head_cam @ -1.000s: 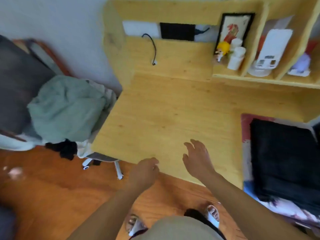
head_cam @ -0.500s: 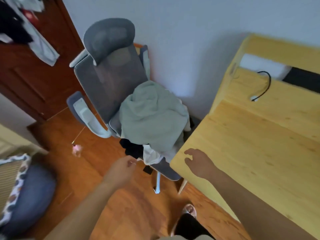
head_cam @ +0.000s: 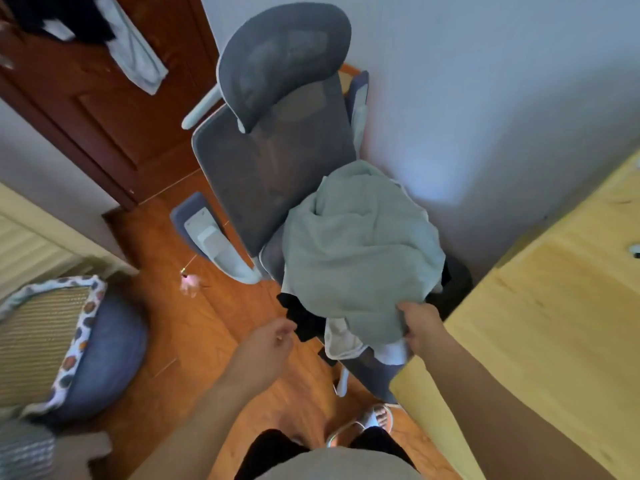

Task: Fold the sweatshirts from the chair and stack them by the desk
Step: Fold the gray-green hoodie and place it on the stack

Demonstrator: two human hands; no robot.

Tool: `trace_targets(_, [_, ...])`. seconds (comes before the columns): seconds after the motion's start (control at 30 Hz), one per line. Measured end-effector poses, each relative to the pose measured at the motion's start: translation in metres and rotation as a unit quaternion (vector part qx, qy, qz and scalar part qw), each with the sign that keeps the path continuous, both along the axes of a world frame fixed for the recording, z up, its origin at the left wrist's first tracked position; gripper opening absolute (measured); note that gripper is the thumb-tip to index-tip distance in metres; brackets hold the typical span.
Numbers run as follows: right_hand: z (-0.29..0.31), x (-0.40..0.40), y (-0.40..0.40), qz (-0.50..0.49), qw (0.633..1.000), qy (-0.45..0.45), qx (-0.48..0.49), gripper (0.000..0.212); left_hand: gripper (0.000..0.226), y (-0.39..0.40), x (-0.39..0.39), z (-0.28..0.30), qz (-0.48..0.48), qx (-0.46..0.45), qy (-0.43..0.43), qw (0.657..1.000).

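Right hand (head_cam: 420, 327): your grip pinches the near hem of the green sweatshirt (head_cam: 356, 251) | sweatshirt: heaped on the office chair (head_cam: 277, 161) seat, running up and away from that grip | left hand (head_cam: 263, 351): loosely curled, holding nothing, just left of the pile | tabletop (head_cam: 554, 323): to your right.

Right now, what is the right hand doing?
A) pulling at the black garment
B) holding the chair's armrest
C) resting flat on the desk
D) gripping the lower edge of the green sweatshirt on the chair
D: the right hand grips the near, lower edge of the green sweatshirt heaped on the chair, beside the desk corner; the left hand hangs free, holding nothing.
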State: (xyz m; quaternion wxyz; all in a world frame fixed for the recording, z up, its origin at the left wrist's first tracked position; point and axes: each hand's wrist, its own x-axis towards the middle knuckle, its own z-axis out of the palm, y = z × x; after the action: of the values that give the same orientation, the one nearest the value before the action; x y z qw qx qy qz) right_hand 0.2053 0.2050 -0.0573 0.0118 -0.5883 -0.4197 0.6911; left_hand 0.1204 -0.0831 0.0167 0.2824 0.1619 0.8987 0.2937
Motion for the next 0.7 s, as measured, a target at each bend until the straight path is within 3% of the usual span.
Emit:
trace_targets(0.1, [0.073, -0.014, -0.008, -0.061, 0.995, 0.073, -0.003, 0.032, 0.059, 0.010, -0.006, -0.010, 0.008, 0.046, 0.056, 0.997])
trace_targets(0.2, [0.141, -0.028, -0.004, -0.125, 0.974, 0.185, -0.038, 0.034, 0.103, 0.031, -0.031, -0.019, -0.054, 0.031, 0.079, 0.995])
trace_targets(0.3, [0.217, -0.043, -0.010, -0.153, 0.951, 0.266, -0.033, 0.034, 0.123, 0.067, -0.059, -0.020, -0.124, 0.053, 0.133, 0.982])
trace_targets(0.4, [0.279, -0.058, -0.020, -0.168, 0.939, 0.301, 0.003, 0.022, 0.109, 0.103, -0.093, -0.012, -0.103, 0.087, 0.119, 0.984])
trace_targets(0.57, [0.352, -0.055, -0.011, -0.155, 0.931, 0.280, 0.177, 0.010, 0.027, 0.132, -0.173, 0.041, -0.120, 0.113, 0.166, 0.972])
trace_targets(0.7, [0.393, -0.027, 0.011, -0.166, 0.873, 0.133, 0.440, 0.008, 0.021, 0.159, -0.226, 0.142, -0.074, 0.231, 0.194, 0.951])
